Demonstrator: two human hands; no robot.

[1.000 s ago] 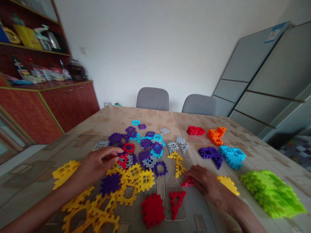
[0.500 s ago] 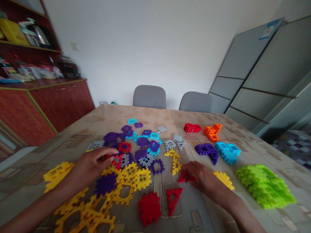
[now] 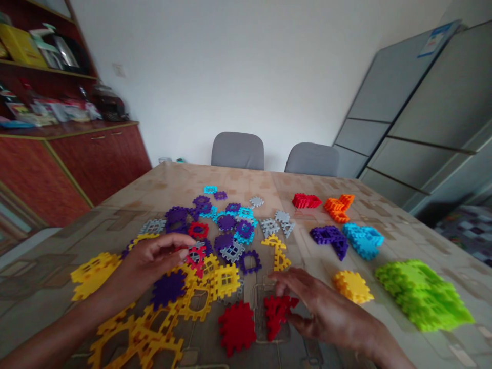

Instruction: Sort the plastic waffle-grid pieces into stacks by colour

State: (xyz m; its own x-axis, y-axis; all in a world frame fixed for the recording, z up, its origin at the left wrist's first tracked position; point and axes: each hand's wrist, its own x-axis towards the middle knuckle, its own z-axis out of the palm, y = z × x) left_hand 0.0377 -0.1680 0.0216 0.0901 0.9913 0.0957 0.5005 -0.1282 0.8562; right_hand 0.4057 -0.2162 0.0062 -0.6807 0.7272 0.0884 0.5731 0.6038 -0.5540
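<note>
My left hand [image 3: 159,256], above the left part of the pile, pinches a red notched building piece [image 3: 197,260] between thumb and fingertips. My right hand [image 3: 313,305] is over the near middle of the table, thumb and fingers spread around red triangular pieces [image 3: 277,313] that lie one on the other. A red square piece [image 3: 237,328] lies flat just left of them. Under and beside my left hand are yellow window pieces [image 3: 226,281], a purple square [image 3: 169,288] and another red frame piece [image 3: 198,229].
Purple and light blue pieces [image 3: 245,230] spread across the middle of the table. To the right stand stacks sorted by colour: green [image 3: 421,294], yellow [image 3: 352,286], blue [image 3: 363,240], purple [image 3: 329,240], orange [image 3: 339,207] and red [image 3: 306,200]. Two grey chairs [image 3: 237,150] are at the far edge.
My right hand has brought a red triangular piece nearer and onto the other red triangle, and its fingers have spread. My left hand has lifted its red piece slightly to the right.
</note>
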